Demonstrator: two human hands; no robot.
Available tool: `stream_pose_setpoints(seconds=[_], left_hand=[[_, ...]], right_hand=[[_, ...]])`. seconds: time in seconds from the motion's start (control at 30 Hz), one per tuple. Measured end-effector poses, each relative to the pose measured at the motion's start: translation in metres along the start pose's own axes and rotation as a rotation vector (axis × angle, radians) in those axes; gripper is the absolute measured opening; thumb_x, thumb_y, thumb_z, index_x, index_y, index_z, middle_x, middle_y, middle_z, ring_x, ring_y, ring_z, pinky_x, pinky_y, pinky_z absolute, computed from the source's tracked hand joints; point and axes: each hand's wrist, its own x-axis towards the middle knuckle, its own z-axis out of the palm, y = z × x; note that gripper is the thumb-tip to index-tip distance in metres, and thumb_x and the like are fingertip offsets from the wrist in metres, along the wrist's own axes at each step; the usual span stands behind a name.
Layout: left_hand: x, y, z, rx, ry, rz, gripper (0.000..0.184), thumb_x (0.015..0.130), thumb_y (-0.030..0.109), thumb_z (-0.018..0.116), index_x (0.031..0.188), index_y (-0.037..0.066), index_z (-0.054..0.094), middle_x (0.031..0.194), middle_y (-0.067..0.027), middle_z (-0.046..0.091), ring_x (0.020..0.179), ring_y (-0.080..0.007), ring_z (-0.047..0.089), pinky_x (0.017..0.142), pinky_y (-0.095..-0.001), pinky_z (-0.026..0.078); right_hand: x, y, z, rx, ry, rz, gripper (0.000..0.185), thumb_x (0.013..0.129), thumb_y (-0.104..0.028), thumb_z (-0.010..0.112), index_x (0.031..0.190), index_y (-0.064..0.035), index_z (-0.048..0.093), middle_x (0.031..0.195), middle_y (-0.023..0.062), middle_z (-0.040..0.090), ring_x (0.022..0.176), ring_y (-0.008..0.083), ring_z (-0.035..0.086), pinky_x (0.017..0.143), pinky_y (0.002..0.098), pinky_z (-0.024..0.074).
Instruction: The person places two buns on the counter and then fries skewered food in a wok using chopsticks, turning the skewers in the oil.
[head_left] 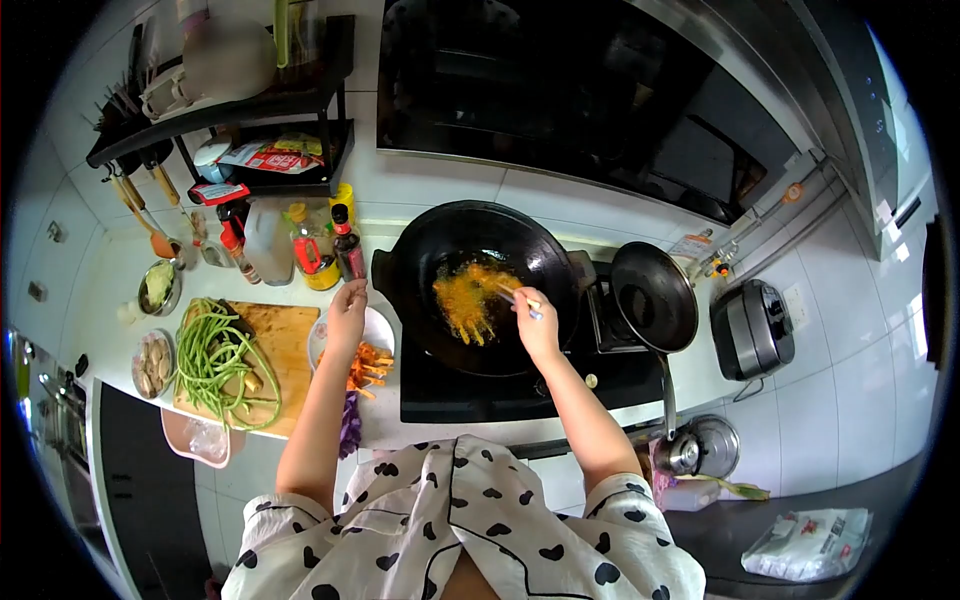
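Gripping chopsticks (pixel 507 292) with the right hand (pixel 537 318) — fingers closed around them, tips at the orange food (pixel 463 300) inside the wok (pixel 532 250). Wok's on the stove (pixel 480 405), by the counter's (pixel 385 412) front edge. Left hand (pixel 349 305) is over the plate's (pixel 376 330) back edge, near the sauce bottle (pixel 349 252); fingers bent — can't tell how far apart or whether they hold anything. Board (pixel 287 325) with green beans (pixel 212 360) sits left of the plate.

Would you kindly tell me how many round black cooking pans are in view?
2: the large, round black wok below the right hand, and the smaller, long-handled black frying pan to the wok's right. Others could be hidden.
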Motion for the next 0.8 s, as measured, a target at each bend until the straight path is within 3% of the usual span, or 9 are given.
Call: stream_pose_setpoints(seconds=[0.13, 0.23, 0.27, 0.37, 0.4, 0.53, 0.8], left_hand=[[0.001, -0.003, -0.006, 0.016, 0.009, 0.003, 0.028, 0.09, 0.01, 0.048, 0.114, -0.001, 0.055, 0.107, -0.0063, 0.058, 0.101, -0.0144, 0.052, 0.089, -0.0253, 0.039], [0.0, -0.001, -0.007, 0.013, 0.012, -0.009, 0.028, 0.09, 0.011, 0.048, 0.114, -0.001, 0.055, 0.106, -0.0062, 0.058, 0.101, -0.0143, 0.052, 0.089, -0.0254, 0.039], [-0.001, 0.0, -0.006, 0.008, 0.011, -0.014, 0.027, 0.09, 0.011, 0.048, 0.114, -0.001, 0.055, 0.106, -0.0061, 0.058, 0.101, -0.0142, 0.052, 0.088, -0.0254, 0.039], [-0.004, 0.005, -0.003, 0.006, 0.001, -0.021, 0.027, 0.09, 0.01, 0.049, 0.113, -0.001, 0.055, 0.105, -0.0064, 0.058, 0.1, -0.0144, 0.052, 0.088, -0.0257, 0.039], [-0.004, 0.004, -0.002, 0.005, -0.002, -0.011, 0.027, 0.09, 0.01, 0.049, 0.114, -0.001, 0.055, 0.105, -0.0065, 0.058, 0.1, -0.0146, 0.052, 0.088, -0.0258, 0.039], [-0.001, -0.002, 0.001, -0.008, -0.007, 0.019, 0.026, 0.09, 0.01, 0.049, 0.113, 0.0, 0.055, 0.105, -0.0069, 0.059, 0.1, -0.0151, 0.053, 0.088, -0.026, 0.039], [-0.005, 0.0, 0.001, 0.016, 0.002, 0.018, 0.026, 0.09, 0.011, 0.05, 0.113, -0.001, 0.056, 0.106, -0.0073, 0.059, 0.099, -0.0154, 0.053, 0.087, -0.0266, 0.04]], right_hand=[[0.01, 0.004, -0.003, 0.037, 0.108, 0.072, 0.02, 0.088, -0.021, 0.055, 0.091, -0.003, 0.063, 0.08, 0.0132, 0.062, 0.072, 0.0289, 0.062, 0.066, 0.0323, 0.0478], [0.01, 0.004, -0.005, -0.079, 0.06, 0.028, 0.018, 0.088, -0.02, 0.056, 0.09, -0.0035, 0.063, 0.078, 0.0121, 0.063, 0.072, 0.0263, 0.063, 0.066, 0.0323, 0.0478], [0.009, 0.004, -0.004, -0.091, 0.069, -0.021, 0.019, 0.089, -0.021, 0.055, 0.085, -0.003, 0.061, 0.071, 0.0102, 0.061, 0.064, 0.0208, 0.062, 0.06, 0.0311, 0.0474], [0.006, -0.022, -0.013, -0.006, -0.002, 0.158, 0.022, 0.09, -0.022, 0.054, 0.081, -0.0024, 0.059, 0.064, 0.0091, 0.057, 0.056, 0.0167, 0.061, 0.054, 0.0298, 0.0457], [0.005, -0.022, -0.012, 0.028, 0.023, 0.116, 0.025, 0.091, -0.023, 0.053, 0.078, -0.0018, 0.058, 0.058, 0.0057, 0.054, 0.051, 0.0131, 0.058, 0.049, 0.027, 0.0433], [0.01, -0.021, -0.017, 0.326, 0.061, 0.341, 0.026, 0.092, -0.023, 0.052, 0.078, -0.0011, 0.058, 0.059, 0.0006, 0.055, 0.05, 0.0094, 0.056, 0.048, 0.0226, 0.0415], [-0.003, -0.033, -0.03, 0.155, 0.118, 0.203, 0.025, 0.091, -0.021, 0.052, 0.079, 0.0005, 0.058, 0.062, 0.0053, 0.056, 0.05, 0.0127, 0.054, 0.049, 0.028, 0.0424]])
